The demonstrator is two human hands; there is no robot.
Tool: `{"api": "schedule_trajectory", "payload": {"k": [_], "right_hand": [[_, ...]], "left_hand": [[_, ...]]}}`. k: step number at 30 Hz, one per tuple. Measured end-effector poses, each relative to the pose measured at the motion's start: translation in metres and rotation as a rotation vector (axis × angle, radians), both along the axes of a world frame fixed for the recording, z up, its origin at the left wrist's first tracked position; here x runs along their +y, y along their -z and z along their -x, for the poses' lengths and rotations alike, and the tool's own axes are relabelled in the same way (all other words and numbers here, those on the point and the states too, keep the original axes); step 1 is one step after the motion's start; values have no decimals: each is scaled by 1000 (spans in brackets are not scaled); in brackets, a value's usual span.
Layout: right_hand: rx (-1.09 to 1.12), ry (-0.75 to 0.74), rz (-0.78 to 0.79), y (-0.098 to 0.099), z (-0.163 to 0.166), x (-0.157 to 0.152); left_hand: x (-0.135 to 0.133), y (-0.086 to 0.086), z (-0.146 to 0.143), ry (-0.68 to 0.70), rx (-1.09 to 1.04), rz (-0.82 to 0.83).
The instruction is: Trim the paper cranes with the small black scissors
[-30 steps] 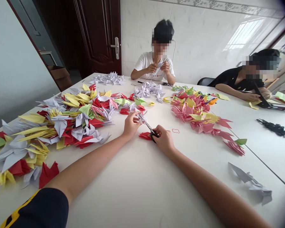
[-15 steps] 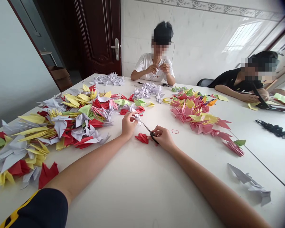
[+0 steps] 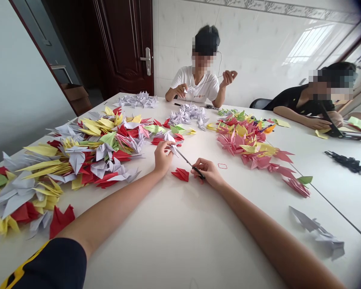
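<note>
Between the closed fingers of my left hand is a small white folded-paper crane, partly covered by the fingers. My right hand is closed around the dark handles of a pair of scissors. The thin metal blades point up and left, and their tips reach the white paper. On the table just below the blades lies a red folded-paper crane, touched by neither hand.
A large heap of mixed paper cranes covers the table's left side. Pink and yellow cranes lie to the right, white ones behind. A black bundle lies far right. Two people sit across the table.
The scissors have turned slightly in my right hand, their handles lying further right. My left hand stays nearly still. The person opposite has drawn their hands apart, stretching a thread.
</note>
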State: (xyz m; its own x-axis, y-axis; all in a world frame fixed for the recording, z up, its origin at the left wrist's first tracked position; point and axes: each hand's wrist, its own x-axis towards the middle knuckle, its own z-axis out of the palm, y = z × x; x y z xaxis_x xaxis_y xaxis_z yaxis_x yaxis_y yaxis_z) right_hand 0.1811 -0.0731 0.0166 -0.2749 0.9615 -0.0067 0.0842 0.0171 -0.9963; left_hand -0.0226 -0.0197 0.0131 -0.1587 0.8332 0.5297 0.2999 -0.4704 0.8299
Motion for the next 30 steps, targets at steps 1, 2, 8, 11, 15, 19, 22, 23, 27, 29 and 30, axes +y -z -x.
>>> {"api": "schedule_trajectory", "payload": {"k": [1, 2, 8, 11, 15, 19, 22, 23, 27, 29, 30], "right_hand": [[3, 3, -2, 0, 0, 0], [3, 6, -4, 1, 0, 0], [23, -1, -18, 1, 0, -1], [22, -18, -15, 1, 1, 0], [-10, -14, -21, 2, 0, -1], [0, -43, -29, 1, 1, -1], [-39, -31, -29, 2, 1, -1], [-55, -24, -29, 3, 1, 0], [-77, -28, -37, 5, 2, 0], [-70, -31, -47, 6, 2, 0], [-72, -28, -53, 6, 2, 0]], "left_hand": [[0, 0, 0, 2, 8, -7], [-1, 0, 0, 2, 18, -15], [-3, -2, 1, -14, 58, -41], [-3, -1, 0, 1, 72, -63], [-2, -1, 0, -6, 73, -58], [-1, -1, 1, -15, 51, -48], [-1, -1, 1, -21, 44, -54], [-1, 0, 1, -23, 43, -54], [0, 1, 1, -31, 46, -52], [0, 2, 1, -29, 51, -53], [0, 2, 1, -27, 52, -53]]}}
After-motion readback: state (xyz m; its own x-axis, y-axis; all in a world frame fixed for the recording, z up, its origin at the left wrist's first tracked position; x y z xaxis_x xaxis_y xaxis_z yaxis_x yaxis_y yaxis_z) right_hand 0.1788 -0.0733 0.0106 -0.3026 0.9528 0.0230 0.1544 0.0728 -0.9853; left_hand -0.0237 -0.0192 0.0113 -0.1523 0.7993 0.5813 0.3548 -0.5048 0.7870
